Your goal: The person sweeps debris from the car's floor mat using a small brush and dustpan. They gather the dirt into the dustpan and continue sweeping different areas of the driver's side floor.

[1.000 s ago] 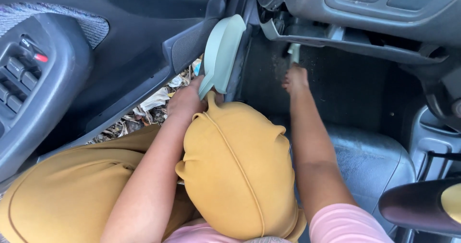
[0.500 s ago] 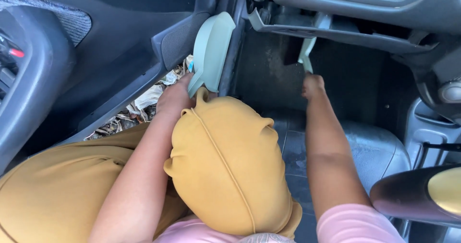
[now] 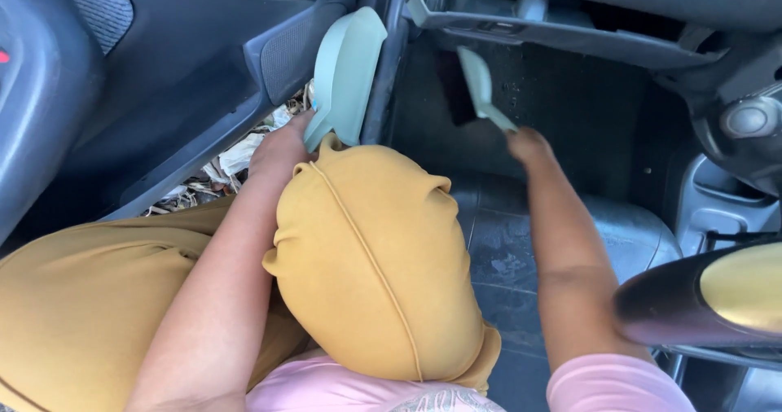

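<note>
Two hands at work in a car footwell: left hand [image 3: 281, 147], grip clenched on pale green dustpan [image 3: 346, 74], held upright beside the door sill; right hand [image 3: 529, 145], grip clenched on matching green brush [image 3: 481, 86], raised over the black floor mat [image 3: 521, 241]. Mustard-yellow knee [image 3: 375, 257] sits between the arms. Dry leaf litter [image 3: 236, 164] outside the open door [image 3: 187, 54]; dashboard underside [image 3: 562, 21] above

One dustpan [image 3: 346, 74], one brush [image 3: 481, 86]

Your right hand [image 3: 529, 145] pulls back from the dashboard.
The pale green brush [image 3: 481, 86] above it now tilts away, bristles lifted nearer the panel's underside.
</note>
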